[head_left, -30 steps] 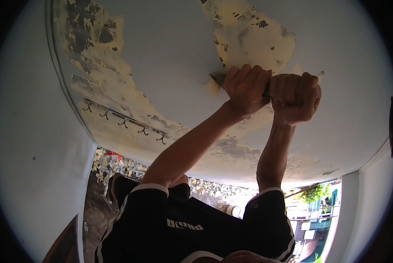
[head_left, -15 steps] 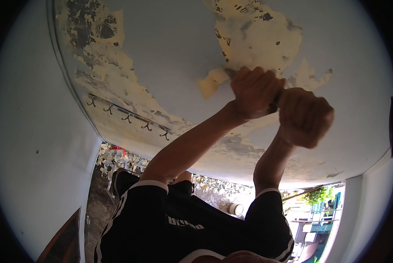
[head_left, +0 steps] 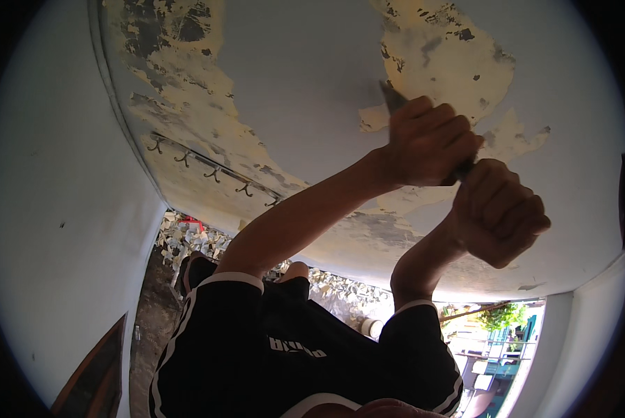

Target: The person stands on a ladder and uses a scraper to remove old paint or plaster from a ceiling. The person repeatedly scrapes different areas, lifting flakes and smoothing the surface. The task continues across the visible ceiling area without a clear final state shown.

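Observation:
My left hand (head_left: 427,141) is closed round a dark scraper, and its blade (head_left: 393,97) sticks out past the knuckles toward the wall. Just below and to the right, my right hand (head_left: 500,214) is a fist at the lower end of the dark handle (head_left: 465,169); the fingers hide the grip there. In front of both hands is a wall (head_left: 298,76) of grey-blue paint. A bare, yellowish patch (head_left: 452,59) with ragged edges lies beside the blade. Below the blade tip, a smaller yellowish patch (head_left: 373,119) shows next to my left hand.
A rail of metal hooks (head_left: 213,172) is fixed to the wall at left. Pale paint flakes (head_left: 340,290) litter the floor below, near a white bucket (head_left: 372,327). A side wall (head_left: 55,181) stands at left; a bright opening with greenery (head_left: 504,315) lies at lower right.
Both hands have shifted right in view, the right one also downward. More of the blade shows, now pointing up and left. A pale strip beside the blade has gone from its former place.

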Available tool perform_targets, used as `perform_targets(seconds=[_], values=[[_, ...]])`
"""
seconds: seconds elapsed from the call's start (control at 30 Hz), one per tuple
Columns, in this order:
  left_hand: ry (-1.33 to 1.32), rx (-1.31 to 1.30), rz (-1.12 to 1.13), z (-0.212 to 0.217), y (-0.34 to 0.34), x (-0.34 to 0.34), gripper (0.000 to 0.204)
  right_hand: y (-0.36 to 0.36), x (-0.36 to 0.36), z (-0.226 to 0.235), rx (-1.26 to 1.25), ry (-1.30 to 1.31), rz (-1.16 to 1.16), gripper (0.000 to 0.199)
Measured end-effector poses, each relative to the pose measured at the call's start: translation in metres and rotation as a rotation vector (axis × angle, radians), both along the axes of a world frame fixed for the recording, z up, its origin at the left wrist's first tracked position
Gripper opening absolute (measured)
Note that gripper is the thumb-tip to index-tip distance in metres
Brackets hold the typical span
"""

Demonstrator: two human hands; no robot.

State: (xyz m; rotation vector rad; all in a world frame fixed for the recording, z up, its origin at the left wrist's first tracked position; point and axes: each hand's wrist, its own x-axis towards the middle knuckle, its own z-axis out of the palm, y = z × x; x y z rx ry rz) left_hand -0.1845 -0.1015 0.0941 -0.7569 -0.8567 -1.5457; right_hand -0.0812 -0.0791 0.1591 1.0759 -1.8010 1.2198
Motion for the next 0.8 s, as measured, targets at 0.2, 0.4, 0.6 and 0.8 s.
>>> perform_targets(seconds=[0.2, 0.4, 0.6, 0.8], values=[[0.118, -0.155, -0.034, -0.001, 0.011, -0.002, 0.017, 0.020, 0.006, -0.018, -0.393, 0.108, -0.004, 0.047], [0.258, -0.198, -0.016, 0.033, 0.021, -0.004, 0.019, 0.012, 0.008, 0.011, -0.524, 0.194, 0.096, 0.046], [0.136, -0.234, 0.035, -0.015, -0.009, -0.027, 0.023, 0.007, -0.016, -0.028, -0.316, 0.080, 0.064, 0.046], [0.189, -0.235, 0.008, 0.012, 0.003, -0.021, 0.023, 0.004, -0.010, -0.004, -0.340, 0.186, -0.042, 0.045]])
